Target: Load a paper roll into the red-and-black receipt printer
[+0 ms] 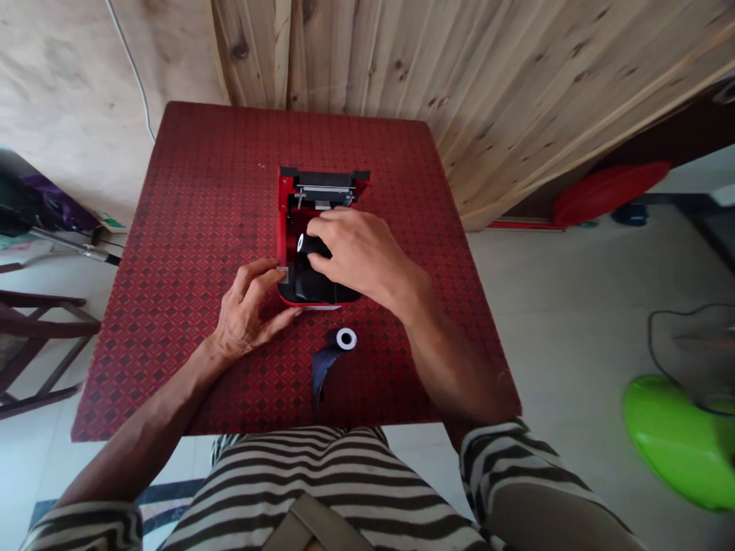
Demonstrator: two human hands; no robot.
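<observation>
A red and black label printer (282, 237) stands on the table with its lid (325, 180) raised at the back. My right hand (364, 256) reaches into it, fingers closed around a black ribbon roll (313, 246) whose white core end points left. Black film (313, 286) spreads over the printer's front part. At the front left corner, my left hand (249, 302) grips the printer, fingertips on its side and thumb along the front base. A second black roll (345, 339) with a white core lies nearer me, a loose strip trailing toward the table edge. My right hand hides the printer's right side.
The table (200, 176) has a red patterned cover and stands against a wooden plank wall (367, 61). Dark wooden furniture (40, 329) is at the left. A bright green object (677, 444) and a red round object (612, 195) are on the right.
</observation>
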